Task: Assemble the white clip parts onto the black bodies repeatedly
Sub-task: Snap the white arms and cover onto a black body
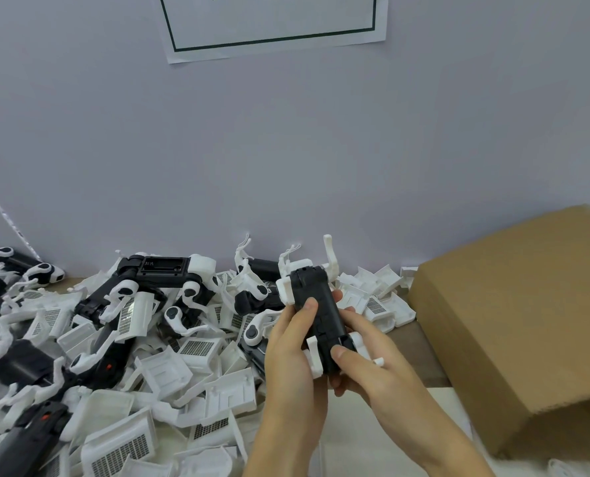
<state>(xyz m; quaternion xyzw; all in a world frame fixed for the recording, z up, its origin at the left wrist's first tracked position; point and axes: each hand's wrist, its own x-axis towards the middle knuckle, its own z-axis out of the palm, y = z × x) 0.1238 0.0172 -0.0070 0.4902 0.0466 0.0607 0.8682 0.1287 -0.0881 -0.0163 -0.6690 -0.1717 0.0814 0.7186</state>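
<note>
Both hands hold one black body [316, 306] above the table, a little right of centre. White clip parts sit on it: one pair at its far end [288, 287] and one pair at its near end [314, 356]. My left hand [292, 359] grips the body from the left with the thumb lying on top. My right hand [366, 370] grips the near end from the right, its thumb pressed on the black surface beside the near white clip.
A heap of loose white clip parts [169, 373] and black bodies [114, 359] covers the table to the left and behind the hands. A brown cardboard box [514, 325] stands at the right. A grey wall [286, 149] with a paper sheet [273, 25] closes the back.
</note>
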